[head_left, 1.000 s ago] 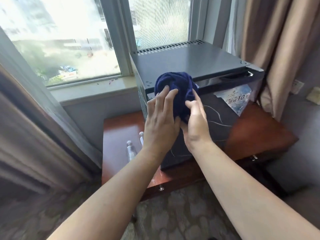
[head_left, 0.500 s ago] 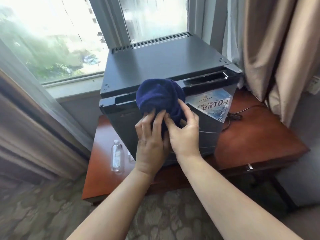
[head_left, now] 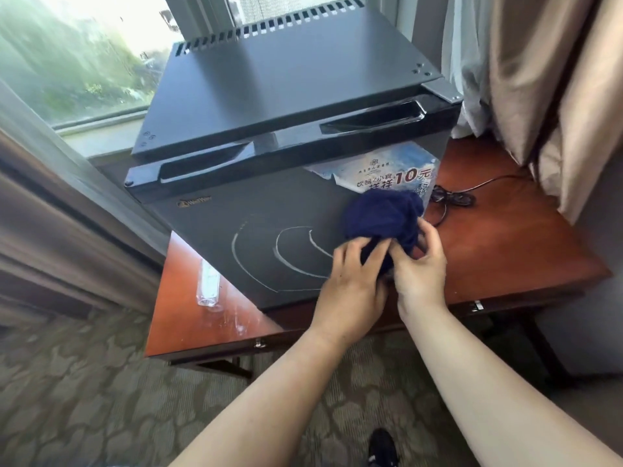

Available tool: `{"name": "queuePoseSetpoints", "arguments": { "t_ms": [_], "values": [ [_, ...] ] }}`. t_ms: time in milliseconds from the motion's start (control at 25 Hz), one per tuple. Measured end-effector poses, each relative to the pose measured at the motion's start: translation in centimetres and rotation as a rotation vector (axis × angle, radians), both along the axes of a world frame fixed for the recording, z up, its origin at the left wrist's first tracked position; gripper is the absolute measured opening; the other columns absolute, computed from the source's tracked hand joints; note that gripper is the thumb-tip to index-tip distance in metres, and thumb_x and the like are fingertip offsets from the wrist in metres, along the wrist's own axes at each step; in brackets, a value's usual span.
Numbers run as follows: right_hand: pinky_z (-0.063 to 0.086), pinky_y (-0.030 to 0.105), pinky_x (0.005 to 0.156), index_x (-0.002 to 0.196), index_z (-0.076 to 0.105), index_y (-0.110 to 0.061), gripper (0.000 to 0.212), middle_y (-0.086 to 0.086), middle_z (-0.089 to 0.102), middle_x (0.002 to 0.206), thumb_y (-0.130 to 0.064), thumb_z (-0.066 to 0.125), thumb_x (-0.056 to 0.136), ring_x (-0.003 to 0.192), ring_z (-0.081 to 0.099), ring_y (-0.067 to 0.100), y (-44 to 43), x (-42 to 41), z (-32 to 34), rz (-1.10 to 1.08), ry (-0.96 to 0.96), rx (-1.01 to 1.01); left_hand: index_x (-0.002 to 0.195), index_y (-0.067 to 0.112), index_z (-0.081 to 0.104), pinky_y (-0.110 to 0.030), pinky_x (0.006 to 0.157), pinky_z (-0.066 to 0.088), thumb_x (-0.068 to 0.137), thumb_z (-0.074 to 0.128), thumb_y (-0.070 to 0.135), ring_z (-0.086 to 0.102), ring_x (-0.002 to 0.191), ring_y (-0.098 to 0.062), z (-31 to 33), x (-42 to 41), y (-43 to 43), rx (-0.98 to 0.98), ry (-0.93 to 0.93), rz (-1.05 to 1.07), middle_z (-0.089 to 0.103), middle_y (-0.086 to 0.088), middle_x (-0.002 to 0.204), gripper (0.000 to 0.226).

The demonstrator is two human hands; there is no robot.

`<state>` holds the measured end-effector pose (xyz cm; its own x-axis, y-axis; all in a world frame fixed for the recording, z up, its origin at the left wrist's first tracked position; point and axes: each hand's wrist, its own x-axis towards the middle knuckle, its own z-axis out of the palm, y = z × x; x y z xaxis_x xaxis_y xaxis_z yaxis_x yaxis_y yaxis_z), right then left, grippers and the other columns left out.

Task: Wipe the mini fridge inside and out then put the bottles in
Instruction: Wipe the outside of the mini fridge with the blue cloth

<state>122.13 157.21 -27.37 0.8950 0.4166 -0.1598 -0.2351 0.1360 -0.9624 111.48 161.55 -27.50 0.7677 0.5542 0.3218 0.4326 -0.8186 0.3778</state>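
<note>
Left of my grip lie white curved smears [head_left: 286,256] on the black metal mini fridge [head_left: 269,79] door. My left hand [head_left: 350,284] (nearer them) and right hand [head_left: 418,267] clutch a bunched dark-blue cloth [head_left: 381,217] against it.

Left hand [head_left: 350,284], right hand [head_left: 421,271] side by side — fingers [head_left: 347,254] curled in grip — forearms stretched forward.

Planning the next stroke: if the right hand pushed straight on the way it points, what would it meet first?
The right hand would first meet the blue cloth it grips; behind that, seemingly touching, the fridge door, just below the sticker. Depth is uncertain from one view.
</note>
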Motion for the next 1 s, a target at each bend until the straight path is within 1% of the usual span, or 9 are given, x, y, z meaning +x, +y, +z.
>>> {"name": "queuePoseSetpoints", "arguments": {
  "t_ms": [80,160,320,440,600,680,800,880,1000],
  "values": [
    [0.056,0.052,0.098,0.112,0.064,-0.038,0.049,-0.006,0.075,0.104,0.004,0.070,0.086,0.102,0.072,0.016,-0.1,0.1,-0.4,-0.025,0.044,-0.012,0.156,0.025,0.033,-0.043,0.091,0.059,0.087,0.056,0.020,0.036,0.139,-0.029,-0.2,0.0,-0.2,-0.036,0.046,-0.028,0.036,-0.004,0.147,0.073],
    [0.055,0.057,0.097,0.111,0.062,-0.041,0.048,-0.001,0.073,0.109,0.000,0.069,0.086,0.104,0.071,0.020,0.3,-0.2,-0.4,-0.040,0.053,-0.011,0.157,0.026,0.029,-0.043,0.097,0.058,0.086,0.057,0.018,0.033,0.144,-0.027,-0.2,-0.6,0.1,-0.048,0.054,-0.040,0.033,-0.002,0.152,0.077],
    [0.055,0.054,0.098,0.114,0.061,-0.040,0.047,0.000,0.074,0.110,-0.005,0.070,0.084,0.104,0.072,0.020,1.9,-2.8,0.1,-0.074,0.062,0.003,0.157,0.023,0.031,-0.041,0.111,0.047,0.087,0.056,0.017,0.029,0.149,-0.026,0.1,-3.0,1.3,-0.026,0.026,-0.046,0.030,0.000,0.158,0.075],
    [0.057,0.053,0.095,0.109,0.063,-0.046,0.046,0.004,0.073,0.111,-0.013,0.073,0.078,0.102,0.072,0.020,4.1,-6.7,1.2,-0.058,0.037,-0.019,0.157,0.021,0.032,-0.040,0.116,0.041,0.089,0.052,0.021,0.027,0.151,-0.026,0.5,-6.8,2.8,-0.039,-0.011,0.010,0.031,-0.003,0.160,0.071],
    [0.052,0.052,0.102,0.114,0.062,-0.044,0.048,0.013,0.063,0.124,-0.031,0.076,0.071,0.112,0.065,0.025,7.4,-13.1,2.9,0.037,-0.070,-0.044,0.154,0.015,0.041,-0.038,0.121,0.033,0.084,0.058,0.012,0.037,0.143,-0.031,1.5,-13.5,6.0,-0.004,-0.073,0.115,0.037,-0.009,0.156,0.072],
    [0.050,0.051,0.103,0.111,0.061,-0.046,0.046,0.014,0.060,0.126,-0.033,0.075,0.070,0.113,0.064,0.025,9.1,-16.4,3.4,0.097,-0.123,-0.030,0.155,0.017,0.040,-0.030,0.124,0.025,0.085,0.062,0.009,0.036,0.144,-0.029,1.7,-16.7,7.4,-0.030,-0.110,0.178,0.033,-0.007,0.157,0.073],
    [0.052,0.050,0.100,0.106,0.063,-0.046,0.042,0.012,0.058,0.124,-0.031,0.075,0.069,0.110,0.065,0.024,11.4,-20.8,3.8,0.146,-0.137,-0.025,0.157,0.021,0.036,-0.017,0.122,0.015,0.089,0.062,0.009,0.023,0.151,-0.015,1.5,-20.7,9.1,-0.095,-0.170,0.245,0.024,-0.002,0.163,0.074],
    [0.051,0.052,0.101,0.108,0.064,-0.036,0.041,0.015,0.060,0.122,-0.027,0.076,0.070,0.111,0.064,0.030,12.5,-22.7,3.6,0.166,-0.129,-0.028,0.156,0.021,0.038,-0.019,0.121,0.019,0.089,0.062,0.007,0.021,0.151,-0.013,1.2,-22.5,10.1,-0.112,-0.207,0.255,0.026,-0.001,0.162,0.073],
    [0.053,0.055,0.095,0.105,0.065,-0.032,0.036,0.018,0.063,0.117,-0.017,0.078,0.075,0.104,0.066,0.033,12.6,-23.1,3.2,0.160,-0.123,-0.031,0.155,0.020,0.043,-0.034,0.121,0.034,0.087,0.065,0.002,0.032,0.149,-0.022,0.9,-23.1,10.7,-0.162,-0.256,0.235,0.031,-0.002,0.159,0.074]
  ]
}}
